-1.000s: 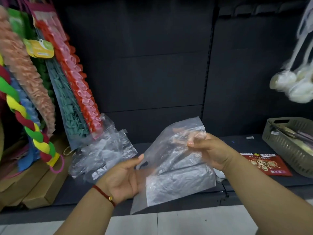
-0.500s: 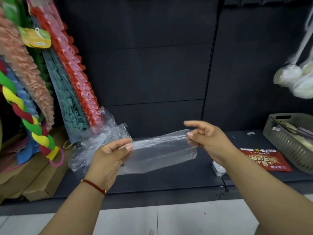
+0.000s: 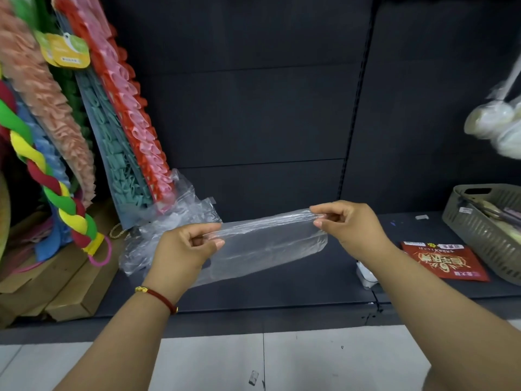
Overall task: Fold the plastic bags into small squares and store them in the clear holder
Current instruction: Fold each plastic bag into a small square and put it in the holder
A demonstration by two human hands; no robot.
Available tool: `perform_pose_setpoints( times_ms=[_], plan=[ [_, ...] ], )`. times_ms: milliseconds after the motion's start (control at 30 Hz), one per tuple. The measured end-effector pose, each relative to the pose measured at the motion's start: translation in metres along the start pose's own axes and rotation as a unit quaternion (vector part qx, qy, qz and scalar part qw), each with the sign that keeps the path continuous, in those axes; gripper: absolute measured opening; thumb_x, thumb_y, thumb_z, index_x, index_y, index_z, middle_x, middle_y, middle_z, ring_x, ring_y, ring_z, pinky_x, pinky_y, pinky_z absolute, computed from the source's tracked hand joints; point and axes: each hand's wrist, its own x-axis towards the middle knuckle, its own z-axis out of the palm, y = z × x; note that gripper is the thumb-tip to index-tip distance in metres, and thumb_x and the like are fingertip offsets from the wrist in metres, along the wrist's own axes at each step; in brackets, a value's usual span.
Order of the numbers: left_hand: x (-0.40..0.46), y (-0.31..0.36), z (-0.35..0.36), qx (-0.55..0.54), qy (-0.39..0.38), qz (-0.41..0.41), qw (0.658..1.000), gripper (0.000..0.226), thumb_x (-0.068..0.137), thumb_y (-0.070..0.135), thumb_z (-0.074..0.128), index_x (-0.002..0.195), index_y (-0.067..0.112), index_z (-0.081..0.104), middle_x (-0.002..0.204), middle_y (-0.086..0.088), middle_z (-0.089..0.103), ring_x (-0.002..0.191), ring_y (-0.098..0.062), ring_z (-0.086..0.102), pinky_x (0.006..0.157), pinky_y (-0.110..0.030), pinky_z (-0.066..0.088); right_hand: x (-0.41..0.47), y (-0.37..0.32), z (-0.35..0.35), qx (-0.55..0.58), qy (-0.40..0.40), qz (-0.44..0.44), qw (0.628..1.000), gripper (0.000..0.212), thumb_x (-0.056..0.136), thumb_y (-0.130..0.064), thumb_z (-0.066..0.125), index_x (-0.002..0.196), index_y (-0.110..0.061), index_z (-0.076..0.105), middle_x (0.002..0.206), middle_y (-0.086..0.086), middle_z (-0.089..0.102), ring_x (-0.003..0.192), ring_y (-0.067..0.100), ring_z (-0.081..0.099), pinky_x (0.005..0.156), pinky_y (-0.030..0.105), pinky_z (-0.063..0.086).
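Note:
A clear plastic bag [image 3: 267, 244], folded lengthwise into a long strip, is stretched flat in the air above a dark shelf [image 3: 282, 289]. My left hand [image 3: 183, 249] pinches its left end between thumb and fingers. At the other end, my right hand [image 3: 346, 221] pinches the upper right corner. More crumpled clear plastic bags [image 3: 172, 221] lie heaped on the shelf behind my left hand. I cannot pick out a clear holder.
Colourful foam and ruffled goods [image 3: 84, 136] hang at the left above cardboard boxes [image 3: 70, 292]. A red packet [image 3: 442, 261] and a grey slatted basket [image 3: 485, 230] sit on the shelf at the right. White bagged items [image 3: 496, 122] hang at the upper right. Tiled floor lies below.
The bag went from a wide, loosely held sheet to a narrow horizontal strip. Both hands moved apart and now pinch its two ends.

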Motion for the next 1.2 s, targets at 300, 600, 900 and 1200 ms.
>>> perform_pose_setpoints(
  times_ms=[300,600,900,1200],
  plan=[
    [0.000,0.008,0.001,0.061,0.031,0.063,0.996,0.023,0.091,0.012,0.065,0.075,0.028,0.066,0.095,0.008,0.058,0.082,0.000,0.055,0.071,-0.001,0.037,-0.001,-0.004,0.005,-0.056,0.035,-0.024,0.997,0.011,0.088,-0.017,0.069,0.078,-0.017,0.069,0.096,-0.008,0.054,0.081,0.001,0.053,0.071,0.005,0.040],
    [-0.015,0.009,0.031,0.025,0.125,0.101,0.987,0.021,0.102,0.021,0.045,0.081,0.021,0.048,0.066,0.001,0.053,0.060,-0.001,0.050,0.056,-0.011,0.038,-0.014,-0.014,0.026,-0.031,0.081,-0.009,0.996,0.018,0.102,-0.030,0.043,0.088,-0.020,0.046,0.073,-0.004,0.057,0.064,0.005,0.051,0.056,0.015,0.041],
    [-0.012,0.009,0.035,0.042,0.158,0.095,0.982,0.023,0.100,0.023,0.048,0.078,0.029,0.044,0.064,0.004,0.051,0.055,-0.001,0.048,0.050,-0.012,0.035,-0.011,-0.017,0.021,-0.025,0.094,-0.004,0.995,0.016,0.099,-0.031,0.051,0.092,-0.018,0.050,0.073,-0.004,0.054,0.057,0.004,0.052,0.050,0.010,0.040],
    [-0.002,0.003,0.027,-0.014,0.203,0.000,0.979,0.013,0.097,0.030,0.056,0.103,0.019,0.054,0.073,0.004,0.059,0.066,-0.012,0.055,0.065,-0.027,0.045,-0.018,-0.012,0.015,0.098,-0.024,0.028,0.995,0.056,0.089,-0.015,0.069,0.130,-0.038,0.038,0.081,0.029,0.059,0.059,0.016,0.056,0.058,0.022,0.049]
  ],
)
